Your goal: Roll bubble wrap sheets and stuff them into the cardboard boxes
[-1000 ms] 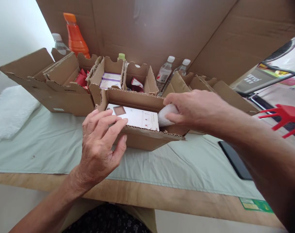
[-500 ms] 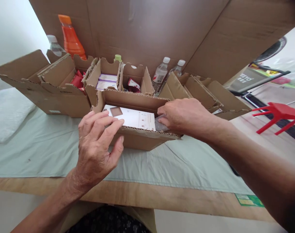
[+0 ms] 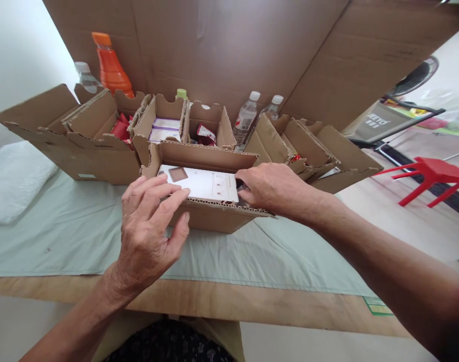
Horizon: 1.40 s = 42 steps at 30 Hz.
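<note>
In front of me stands an open cardboard box holding a white printed carton with a dark square near its left end. My left hand is open at the near left rim, thumb apart, with fingertips over the carton's near edge. My right hand reaches into the box at its right end, past the carton's end. Its fingers are bent together and their tips are partly hidden. A little clear plastic shows beside them, but what they grip cannot be made out.
Behind stand more cardboard bins with red packets and purple-edged cartons. An orange bottle and clear bottles rise behind them. Bubble wrap lies left; a red stool stands right.
My right hand has sunk slightly deeper into the box's right end, and less of the grey plastic shows. The left hand has hardly moved. The view has shifted slightly.
</note>
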Each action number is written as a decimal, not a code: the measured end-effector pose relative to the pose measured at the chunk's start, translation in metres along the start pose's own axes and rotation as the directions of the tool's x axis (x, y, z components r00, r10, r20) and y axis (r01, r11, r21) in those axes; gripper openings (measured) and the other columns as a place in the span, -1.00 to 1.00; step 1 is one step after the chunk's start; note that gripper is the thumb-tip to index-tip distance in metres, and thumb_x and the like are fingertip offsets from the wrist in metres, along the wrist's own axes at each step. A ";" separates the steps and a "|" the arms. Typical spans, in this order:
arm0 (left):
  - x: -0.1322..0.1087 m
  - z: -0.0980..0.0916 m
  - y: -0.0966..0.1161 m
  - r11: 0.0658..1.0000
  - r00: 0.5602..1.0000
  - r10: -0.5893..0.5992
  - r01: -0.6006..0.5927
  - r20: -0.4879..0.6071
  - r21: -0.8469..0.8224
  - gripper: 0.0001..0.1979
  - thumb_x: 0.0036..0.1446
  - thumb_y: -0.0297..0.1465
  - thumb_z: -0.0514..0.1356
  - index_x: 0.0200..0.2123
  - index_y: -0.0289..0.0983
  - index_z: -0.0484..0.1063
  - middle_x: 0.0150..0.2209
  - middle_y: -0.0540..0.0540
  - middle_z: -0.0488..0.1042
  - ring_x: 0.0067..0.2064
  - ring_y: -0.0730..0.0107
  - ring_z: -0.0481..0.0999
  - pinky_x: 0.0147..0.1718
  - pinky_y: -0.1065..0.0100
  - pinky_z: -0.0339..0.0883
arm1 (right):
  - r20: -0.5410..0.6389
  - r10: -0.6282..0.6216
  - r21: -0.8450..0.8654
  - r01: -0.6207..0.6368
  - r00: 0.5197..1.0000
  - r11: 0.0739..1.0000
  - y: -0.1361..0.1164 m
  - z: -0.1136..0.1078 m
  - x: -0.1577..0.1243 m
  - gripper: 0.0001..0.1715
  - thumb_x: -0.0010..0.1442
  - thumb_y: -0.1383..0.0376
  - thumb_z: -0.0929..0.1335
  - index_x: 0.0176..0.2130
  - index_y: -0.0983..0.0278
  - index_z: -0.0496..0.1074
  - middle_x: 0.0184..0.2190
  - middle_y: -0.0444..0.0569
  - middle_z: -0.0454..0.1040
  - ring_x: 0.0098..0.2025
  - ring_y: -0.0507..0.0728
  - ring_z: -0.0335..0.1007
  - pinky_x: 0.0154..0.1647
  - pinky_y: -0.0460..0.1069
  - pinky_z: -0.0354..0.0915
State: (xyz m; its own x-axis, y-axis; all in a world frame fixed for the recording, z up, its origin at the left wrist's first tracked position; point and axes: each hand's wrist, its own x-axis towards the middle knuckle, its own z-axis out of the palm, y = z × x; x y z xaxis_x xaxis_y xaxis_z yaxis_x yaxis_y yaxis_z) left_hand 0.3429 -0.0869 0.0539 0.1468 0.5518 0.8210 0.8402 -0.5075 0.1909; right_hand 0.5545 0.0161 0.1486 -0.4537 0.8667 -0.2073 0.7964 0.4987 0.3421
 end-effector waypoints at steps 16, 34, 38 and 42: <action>-0.061 -0.001 -0.049 0.608 0.721 -0.670 0.670 0.177 -0.427 -0.25 0.24 -0.30 0.32 0.45 -0.05 0.16 0.42 -0.26 0.29 0.43 -0.12 0.30 0.36 -0.23 0.26 | -0.410 0.477 0.798 0.052 0.777 0.601 0.005 0.106 -0.095 -0.62 0.29 0.12 0.37 0.02 0.23 0.53 -0.16 0.07 0.66 -0.26 0.20 0.56 -0.36 0.03 0.39; -0.112 -0.049 0.032 0.586 0.659 -0.638 0.751 0.398 -0.304 -0.42 0.29 -0.26 0.29 0.35 -0.07 0.30 0.18 -0.25 0.50 0.29 -0.11 0.47 0.34 -0.22 0.31 | -0.329 0.431 0.869 0.091 0.840 0.486 -0.074 0.140 -0.139 -0.63 0.40 0.02 0.28 -0.13 0.15 0.58 -0.40 0.03 0.56 -0.35 0.29 0.51 -0.31 0.16 0.49; -0.100 -0.067 0.005 0.578 0.655 -0.712 0.752 0.255 -0.317 -0.37 0.27 -0.28 0.32 0.36 -0.04 0.26 0.24 -0.20 0.44 0.33 -0.04 0.41 0.36 -0.14 0.30 | -0.488 0.385 0.818 0.256 0.783 0.515 -0.095 0.113 -0.091 -0.61 0.40 0.08 0.29 0.09 0.21 0.48 -0.11 0.13 0.61 -0.10 0.32 0.53 -0.10 0.22 0.51; -0.099 -0.049 0.017 0.592 0.683 -0.676 0.727 0.277 -0.348 -0.40 0.27 -0.31 0.30 0.34 -0.08 0.28 0.14 -0.20 0.52 0.27 0.01 0.48 0.32 -0.06 0.37 | -0.427 0.443 0.833 0.152 0.788 0.532 -0.086 0.116 -0.104 -0.64 0.41 0.08 0.30 0.05 0.18 0.52 -0.15 0.11 0.63 -0.09 0.34 0.56 -0.09 0.23 0.53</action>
State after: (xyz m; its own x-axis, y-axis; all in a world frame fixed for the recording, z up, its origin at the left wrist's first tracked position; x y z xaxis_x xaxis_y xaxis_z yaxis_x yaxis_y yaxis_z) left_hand 0.3171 -0.1829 0.0019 -0.3227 0.9033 0.2826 0.4224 -0.1298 0.8971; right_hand 0.5798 -0.1179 0.0341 -0.1751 0.9085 0.3793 0.6880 0.3885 -0.6130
